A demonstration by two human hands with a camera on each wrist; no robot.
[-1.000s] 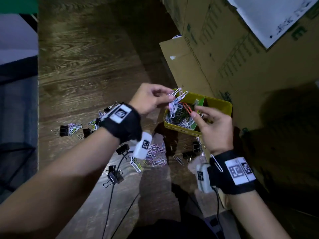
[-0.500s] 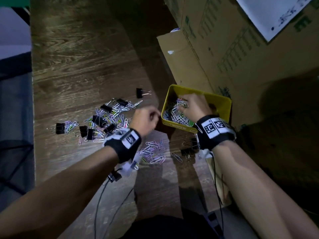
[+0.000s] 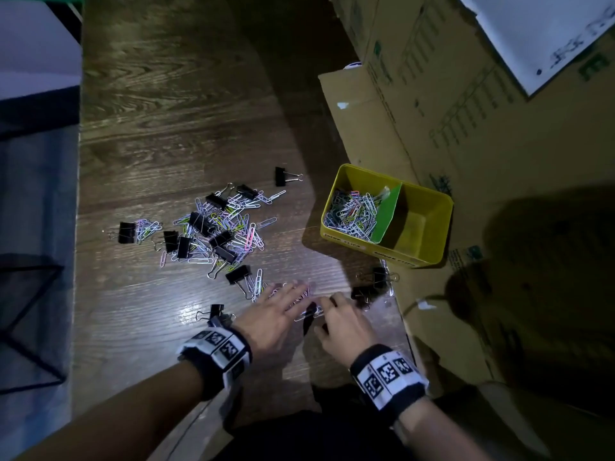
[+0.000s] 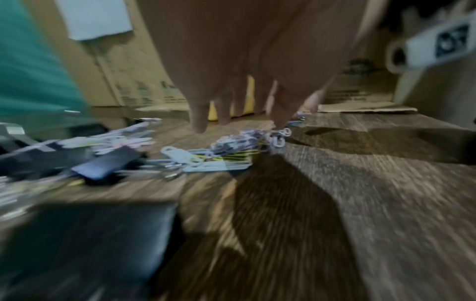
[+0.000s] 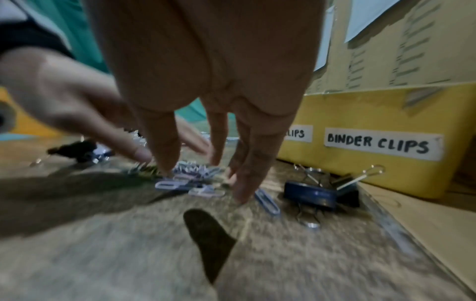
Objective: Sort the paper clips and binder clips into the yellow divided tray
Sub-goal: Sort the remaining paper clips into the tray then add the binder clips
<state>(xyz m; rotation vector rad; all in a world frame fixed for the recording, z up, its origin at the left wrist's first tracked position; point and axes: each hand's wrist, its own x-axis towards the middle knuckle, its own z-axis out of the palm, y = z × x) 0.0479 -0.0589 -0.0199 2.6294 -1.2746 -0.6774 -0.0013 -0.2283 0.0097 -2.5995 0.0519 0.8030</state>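
Observation:
The yellow divided tray (image 3: 392, 252) stands at the right of the wooden table, with a green divider (image 3: 387, 211). Its left compartment holds several paper clips (image 3: 352, 211); the right one looks bare. A small heap of paper clips (image 3: 311, 311) lies near the front edge. My left hand (image 3: 283, 306) is spread flat over it, fingers straight (image 4: 198, 120). My right hand (image 3: 327, 306) reaches down beside it, with its fingertips (image 5: 167, 163) touching the clips (image 5: 185, 179) and gripping nothing that I can see. Two black binder clips (image 5: 314, 193) lie just right of that hand.
A large mixed pile of paper clips and black binder clips (image 3: 216, 227) covers the table's middle left. Cardboard boxes (image 3: 466, 111) wall in the right side behind the tray. The tray's front carries a "BINDER CLIPS" label (image 5: 381, 145). The table's left edge (image 3: 79, 261) drops off.
Both hands held paper clips over the tray, then the right hand dipped into it. Now both hands have dropped to the small heap near the front edge, and the tray is uncovered.

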